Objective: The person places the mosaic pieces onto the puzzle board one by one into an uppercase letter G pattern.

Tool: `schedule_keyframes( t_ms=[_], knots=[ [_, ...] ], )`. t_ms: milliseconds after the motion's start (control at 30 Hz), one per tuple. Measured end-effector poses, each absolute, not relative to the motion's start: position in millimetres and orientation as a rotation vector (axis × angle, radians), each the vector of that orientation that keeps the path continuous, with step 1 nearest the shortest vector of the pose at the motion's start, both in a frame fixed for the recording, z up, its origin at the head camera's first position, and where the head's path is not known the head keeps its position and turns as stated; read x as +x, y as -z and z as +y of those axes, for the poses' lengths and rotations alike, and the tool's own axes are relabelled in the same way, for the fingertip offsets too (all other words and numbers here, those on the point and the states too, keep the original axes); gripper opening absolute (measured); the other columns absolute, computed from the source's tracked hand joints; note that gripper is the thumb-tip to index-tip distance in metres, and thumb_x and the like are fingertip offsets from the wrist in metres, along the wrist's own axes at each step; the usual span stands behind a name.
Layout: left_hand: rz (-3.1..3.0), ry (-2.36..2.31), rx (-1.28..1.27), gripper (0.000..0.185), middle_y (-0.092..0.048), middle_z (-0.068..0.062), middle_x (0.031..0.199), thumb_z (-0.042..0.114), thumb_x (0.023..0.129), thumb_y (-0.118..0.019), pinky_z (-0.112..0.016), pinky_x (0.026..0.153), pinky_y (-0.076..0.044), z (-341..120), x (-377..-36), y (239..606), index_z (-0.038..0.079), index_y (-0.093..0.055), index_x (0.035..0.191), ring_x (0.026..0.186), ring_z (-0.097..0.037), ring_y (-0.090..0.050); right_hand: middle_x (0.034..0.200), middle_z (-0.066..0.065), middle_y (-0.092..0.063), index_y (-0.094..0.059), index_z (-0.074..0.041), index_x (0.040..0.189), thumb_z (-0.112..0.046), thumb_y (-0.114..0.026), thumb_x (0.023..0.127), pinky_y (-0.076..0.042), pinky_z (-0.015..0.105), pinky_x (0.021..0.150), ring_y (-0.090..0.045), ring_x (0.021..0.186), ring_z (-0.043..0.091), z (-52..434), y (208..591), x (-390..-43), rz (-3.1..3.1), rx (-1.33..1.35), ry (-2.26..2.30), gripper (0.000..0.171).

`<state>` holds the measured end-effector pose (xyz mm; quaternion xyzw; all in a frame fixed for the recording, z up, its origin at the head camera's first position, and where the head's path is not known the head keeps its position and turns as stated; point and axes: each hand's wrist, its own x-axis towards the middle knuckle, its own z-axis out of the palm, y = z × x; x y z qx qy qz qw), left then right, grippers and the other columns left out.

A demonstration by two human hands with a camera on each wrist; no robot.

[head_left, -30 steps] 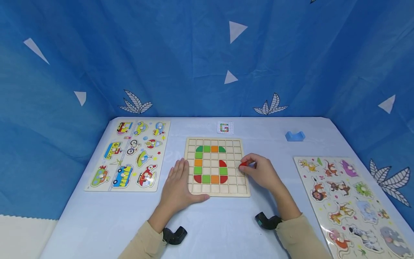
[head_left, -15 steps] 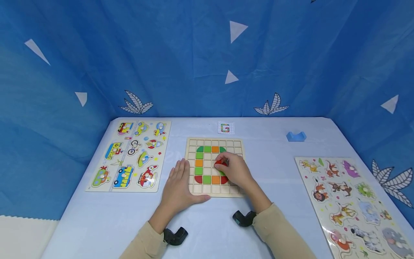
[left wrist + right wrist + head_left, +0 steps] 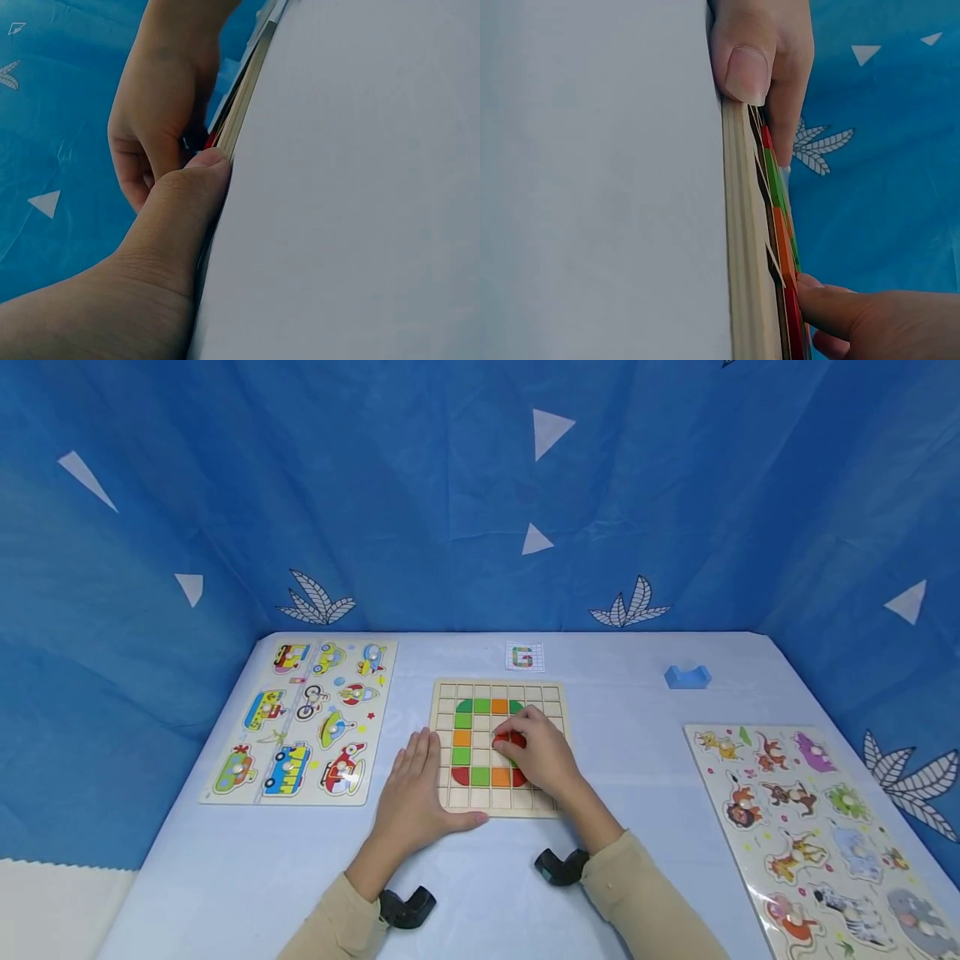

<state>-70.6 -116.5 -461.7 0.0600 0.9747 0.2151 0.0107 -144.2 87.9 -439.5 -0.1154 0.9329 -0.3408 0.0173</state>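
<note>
A wooden grid board (image 3: 448, 797) lies at the table's middle, with green, orange and red tiles set in a G shape. My left hand (image 3: 411, 793) rests flat at the board's left edge, thumb against its near edge (image 3: 739, 71). My right hand (image 3: 538, 754) is over the board's middle right, fingers curled, pinching a red tile (image 3: 504, 740) down at a cell. In the left wrist view the right hand (image 3: 154, 112) shows beyond my left thumb (image 3: 196, 187) beside the board's edge (image 3: 244, 97). In the right wrist view a fingertip (image 3: 821, 307) touches the tile row (image 3: 780, 225).
A vehicle peg puzzle (image 3: 300, 718) lies to the left and an animal peg puzzle (image 3: 817, 827) to the right. A small pattern card (image 3: 523, 656) sits behind the board, and a blue block (image 3: 686, 677) at the back right. Blue cloth walls surround the table.
My right hand has carried the red tile from the board's right edge leftward onto the board, down by the inner part of the G. The left hand has stayed put.
</note>
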Motion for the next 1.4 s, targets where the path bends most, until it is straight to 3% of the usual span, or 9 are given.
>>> schedule_keyframes(
  t_ms=[200,467,967,1267,1400],
  knots=[
    [3.036,-0.659,0.189,0.138,-0.009,-0.012,0.168,0.085,0.062,-0.067,-0.049,0.126,-0.013,-115.7,-70.6,462.7,0.004,-0.013,0.159,0.156,-0.029,-0.007,0.103,-0.003,-0.059,-0.079,-0.018,0.105,-0.022,-0.077,0.088,-0.05,0.027,0.073,-0.056,0.089,0.015,88.9,437.1,-139.4,2.886,-0.382,1.056,0.018],
    [3.024,-0.659,0.192,0.138,-0.009,-0.012,0.168,0.086,0.062,-0.066,-0.048,0.127,-0.012,-116.5,-72.1,462.6,0.004,-0.013,0.159,0.156,-0.029,-0.006,0.104,-0.006,-0.06,-0.076,-0.023,0.1,-0.026,-0.073,0.091,-0.052,0.034,0.087,-0.054,0.098,0.015,93.8,433.4,-130.7,2.923,-0.374,1.103,0.01],
    [3.06,-0.675,0.2,0.137,-0.01,-0.011,0.168,0.085,0.062,-0.067,-0.05,0.126,-0.014,-120.9,-74.0,468.9,0.003,-0.015,0.159,0.156,-0.029,-0.008,0.105,-0.004,-0.064,-0.073,-0.018,0.107,-0.026,-0.066,0.094,-0.047,0.029,0.072,-0.053,0.084,0.016,126.3,422.8,-109.9,3.03,-0.321,1.057,0.017],
    [3.063,-0.692,0.2,0.137,-0.009,-0.01,0.168,0.086,0.062,-0.066,-0.05,0.126,-0.014,-119.8,-72.5,469.2,0.003,-0.014,0.159,0.156,-0.028,-0.008,0.118,0.001,-0.066,-0.071,-0.017,0.114,-0.029,-0.066,0.093,-0.056,0.045,0.083,-0.06,0.107,0.023,139.2,420.8,-106.5,3.163,-0.331,0.892,0.024],
    [3.062,-0.672,0.211,0.136,-0.006,-0.01,0.169,0.086,0.063,-0.064,-0.049,0.126,-0.014,-119.4,-73.2,469.5,0.004,-0.013,0.159,0.157,-0.027,-0.005,0.124,0.004,-0.065,-0.069,-0.016,0.119,-0.032,-0.067,0.093,-0.057,0.047,0.084,-0.059,0.109,0.027,140.1,420.6,-106.5,3.198,-0.34,0.816,0.031]
  ],
)
